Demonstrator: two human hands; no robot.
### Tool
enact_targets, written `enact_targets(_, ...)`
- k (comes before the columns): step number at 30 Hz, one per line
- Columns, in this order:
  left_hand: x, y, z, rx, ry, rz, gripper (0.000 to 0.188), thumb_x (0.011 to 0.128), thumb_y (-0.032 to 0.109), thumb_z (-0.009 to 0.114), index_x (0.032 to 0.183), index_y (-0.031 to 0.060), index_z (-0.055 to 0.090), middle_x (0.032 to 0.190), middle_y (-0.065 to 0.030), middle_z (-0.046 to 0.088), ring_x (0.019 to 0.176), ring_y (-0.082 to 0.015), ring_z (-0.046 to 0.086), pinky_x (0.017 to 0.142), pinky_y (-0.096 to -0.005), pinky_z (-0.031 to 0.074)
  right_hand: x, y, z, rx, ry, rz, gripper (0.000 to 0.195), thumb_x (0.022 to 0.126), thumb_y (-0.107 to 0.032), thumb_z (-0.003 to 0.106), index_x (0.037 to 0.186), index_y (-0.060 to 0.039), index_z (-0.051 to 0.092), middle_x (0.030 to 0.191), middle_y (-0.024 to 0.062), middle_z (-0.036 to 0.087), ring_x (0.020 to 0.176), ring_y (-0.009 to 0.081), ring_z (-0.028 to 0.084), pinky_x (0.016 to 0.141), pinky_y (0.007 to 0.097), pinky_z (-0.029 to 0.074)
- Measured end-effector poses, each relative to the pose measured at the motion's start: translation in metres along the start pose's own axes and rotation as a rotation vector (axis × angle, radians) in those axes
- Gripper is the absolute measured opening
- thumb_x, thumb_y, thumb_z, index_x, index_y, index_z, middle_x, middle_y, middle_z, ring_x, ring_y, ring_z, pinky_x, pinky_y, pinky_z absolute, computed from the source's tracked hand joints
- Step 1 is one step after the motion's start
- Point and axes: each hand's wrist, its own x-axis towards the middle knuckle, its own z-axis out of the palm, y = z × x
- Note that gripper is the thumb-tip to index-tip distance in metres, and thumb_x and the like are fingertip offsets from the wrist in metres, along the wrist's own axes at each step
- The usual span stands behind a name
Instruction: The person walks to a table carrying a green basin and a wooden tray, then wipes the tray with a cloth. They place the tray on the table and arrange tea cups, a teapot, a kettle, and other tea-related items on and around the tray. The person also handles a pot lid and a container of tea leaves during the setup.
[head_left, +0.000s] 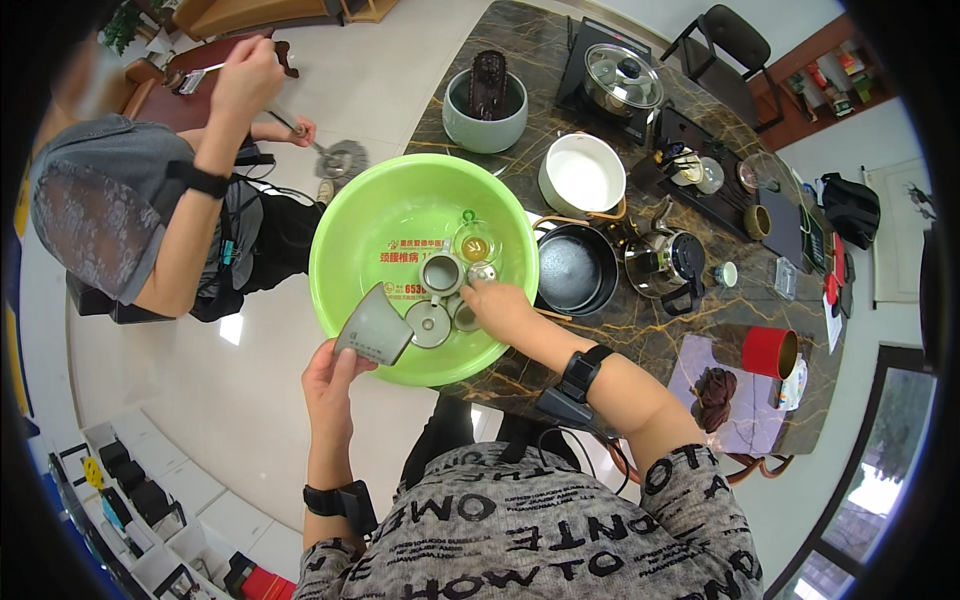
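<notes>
My left hand (335, 375) grips a grey ceramic cup or bowl (375, 330) with a flared wall that bears writing. It is tilted above the near left rim of a light green plastic basin (341, 217). My right hand (499, 307) reaches into the basin, its fingertips among the tea ware. Beside them are a grey ceramic pitcher (441, 274), a pierced ceramic piece (482, 273) and a clear glass piece (475, 244). A round ceramic lid (428, 324) lies nearer me. Whether my right fingers hold anything is hidden.
To the right, a dark marble-patterned table (637, 330) bears a black pot (576, 270), a white pot (583, 174), a kettle (667, 262) and a grey planter (486, 112). A person (150, 210) at left holds a rod with a blurred round head (342, 160).
</notes>
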Motion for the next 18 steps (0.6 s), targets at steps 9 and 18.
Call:
enact_targets(9,0.009,-0.007,0.007,-0.013,-0.038,-0.027,0.021,0.096,0.011,0.054,0.110,-0.0022,0.061,0.093,-0.0058,0.066,0.081,-0.0141,0.064,0.078,-0.0318,0.054,-0.003,-0.006,0.006,-0.046,-0.052,0.097,0.010,0.073,-0.012,0.059,0.068,-0.0099,0.068,0.070,0.0090,0.066,0.064,0.0258,0.067,0.054,0.0379,0.052)
enact_targets(18,0.037,-0.028,0.005,0.307,-0.002,0.134,0.019,0.094,0.010,0.058,0.108,-0.0006,0.064,0.094,-0.0063,0.065,0.084,-0.0156,0.063,0.076,-0.0300,0.052,0.007,-0.011,-0.057,1.633,-0.674,0.645,0.031,0.094,-0.022,0.043,0.099,0.0007,0.063,0.082,0.0138,0.069,0.065,0.0180,0.067,0.059,0.0337,0.054)
